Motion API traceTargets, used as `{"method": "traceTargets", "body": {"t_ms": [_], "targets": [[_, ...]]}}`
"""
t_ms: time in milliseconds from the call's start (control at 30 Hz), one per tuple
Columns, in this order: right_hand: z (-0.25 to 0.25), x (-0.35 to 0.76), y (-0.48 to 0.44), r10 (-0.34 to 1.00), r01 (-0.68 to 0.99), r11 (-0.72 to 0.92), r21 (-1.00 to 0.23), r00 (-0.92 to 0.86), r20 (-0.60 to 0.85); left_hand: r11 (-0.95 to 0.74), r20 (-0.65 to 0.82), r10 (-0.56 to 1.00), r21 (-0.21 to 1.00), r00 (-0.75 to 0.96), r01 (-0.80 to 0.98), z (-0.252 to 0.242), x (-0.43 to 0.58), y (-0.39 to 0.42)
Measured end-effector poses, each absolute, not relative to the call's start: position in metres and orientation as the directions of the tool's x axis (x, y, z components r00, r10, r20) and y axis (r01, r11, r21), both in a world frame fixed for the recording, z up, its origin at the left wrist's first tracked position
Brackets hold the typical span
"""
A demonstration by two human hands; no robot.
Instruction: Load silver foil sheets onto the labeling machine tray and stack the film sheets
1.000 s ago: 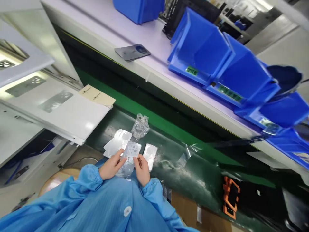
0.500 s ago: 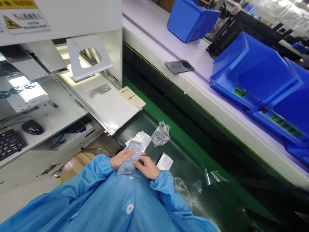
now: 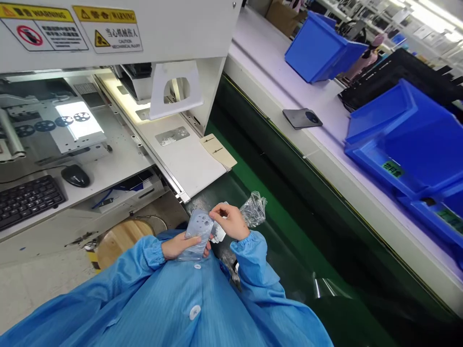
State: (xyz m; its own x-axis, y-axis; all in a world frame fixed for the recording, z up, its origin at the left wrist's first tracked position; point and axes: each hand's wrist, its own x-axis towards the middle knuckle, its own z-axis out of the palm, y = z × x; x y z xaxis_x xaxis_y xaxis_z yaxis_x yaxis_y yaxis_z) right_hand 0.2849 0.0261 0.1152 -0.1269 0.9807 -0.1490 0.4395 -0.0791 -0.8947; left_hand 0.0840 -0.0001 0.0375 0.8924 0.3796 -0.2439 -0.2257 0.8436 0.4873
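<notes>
My left hand (image 3: 181,244) is closed round a greyish phone back cover (image 3: 198,224) with camera holes at its top, the thumb lying across its face. Clear film seems to lie over the cover, loose at its lower end. At the cover's upper right corner, my right hand (image 3: 233,222) makes a pinch with thumb and forefinger; whatever is between the fingertips is too small to make out. Just below that hand a pale, shiny sheet (image 3: 218,233) shows in part. Crumpled clear plastic (image 3: 255,209) lies beyond the right hand on the dark green belt.
A white machine conveyor (image 3: 193,166) carries a similar flat plate (image 3: 172,136). Left are a keyboard (image 3: 31,200), a mouse (image 3: 75,176) and a wooden stool (image 3: 125,241). Along the right shelf sit a dark phone back (image 3: 302,118) and blue bins (image 3: 408,140).
My right hand has moved up from the cover's lower right side to its upper right corner, fingers pinched. My left hand still holds the cover. The camera view has shifted left.
</notes>
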Motion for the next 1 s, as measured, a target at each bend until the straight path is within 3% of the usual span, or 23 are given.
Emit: {"method": "traceTargets", "body": {"t_ms": [267,533,633,733,833,1000], "targets": [[0.119,0.274,0.045,0.989,0.500,-0.061,-0.864,-0.086,-0.119,0.875,-0.313,0.371,0.433,0.874,-0.216,0.044,0.066,0.005],[0.094,0.263,0.062,0.950,0.171,-0.284,-0.943,-0.083,-0.301,0.823,-0.375,0.460,0.519,0.805,-0.229,0.044,0.042,0.019],[0.072,0.268,0.097,0.962,0.080,-0.274,-0.958,0.045,-0.271,0.820,-0.455,0.496,0.526,0.740,-0.226,0.039,0.024,0.022],[0.046,0.278,0.144,0.914,0.016,-0.261,-0.965,0.325,-0.242,0.817,-0.520,0.554,0.491,0.651,-0.303,0.030,0.005,0.019],[0.026,0.286,0.185,0.845,0.125,-0.334,-0.934,0.479,-0.238,0.792,-0.569,0.606,0.495,0.556,-0.357,0.025,-0.010,0.014],[0.025,0.285,0.212,0.881,0.617,-0.385,-0.687,0.467,-0.074,0.772,-0.614,0.636,0.485,0.467,-0.412,0.029,-0.020,0.011]]}}
